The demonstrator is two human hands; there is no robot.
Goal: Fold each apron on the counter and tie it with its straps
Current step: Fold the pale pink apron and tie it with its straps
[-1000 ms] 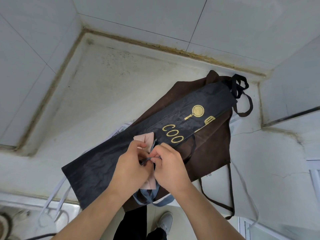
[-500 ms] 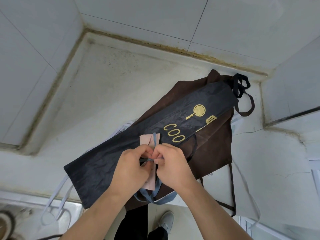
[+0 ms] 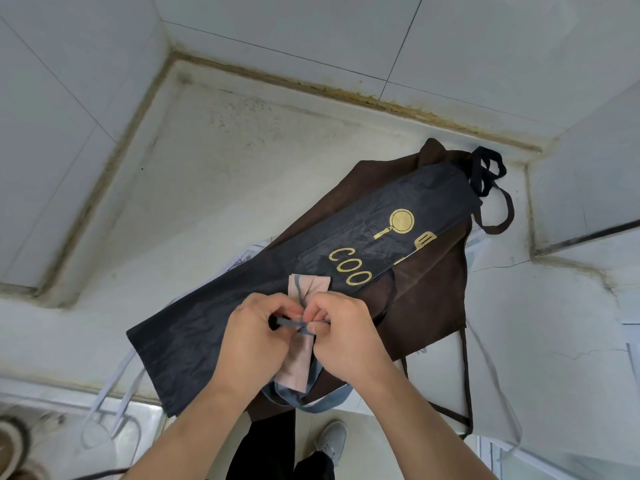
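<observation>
Right, both of my hands are pinching the thin blue-grey fabric strap (image 3: 290,322) where it crosses the small folded pink apron bundle (image 3: 297,355). My left hand (image 3: 254,341) has thumb and curled fingers closed on the strap end to the left of the crossing, and my right hand (image 3: 346,336) pinches it from the right, knuckles almost touching the left. It looks like a knot or bow mid-tying, though I can't tell how many turns it has, because my fingers hide the middle.

Moving outward, the pink bundle lies on top of a long dark navy apron with gold "COO" lettering and a frying-pan print (image 3: 346,251), folded lengthwise only and lying diagonally. Loose blue-grey loops (image 3: 304,403) hang off the bundle's near end over the counter edge.

Under the navy one sits a dark brown cloth apron (image 3: 429,289), spread flat, its thin brown straps (image 3: 465,375) trailing toward me. Pale white straps (image 3: 114,379) of something underneath dangle at the left. Everything rests on the worn white stone counter (image 3: 225,168) in a tiled corner.

My read: the pink one is nearly finished, the navy is half-folded and untied, and the brown one is untouched.
</observation>
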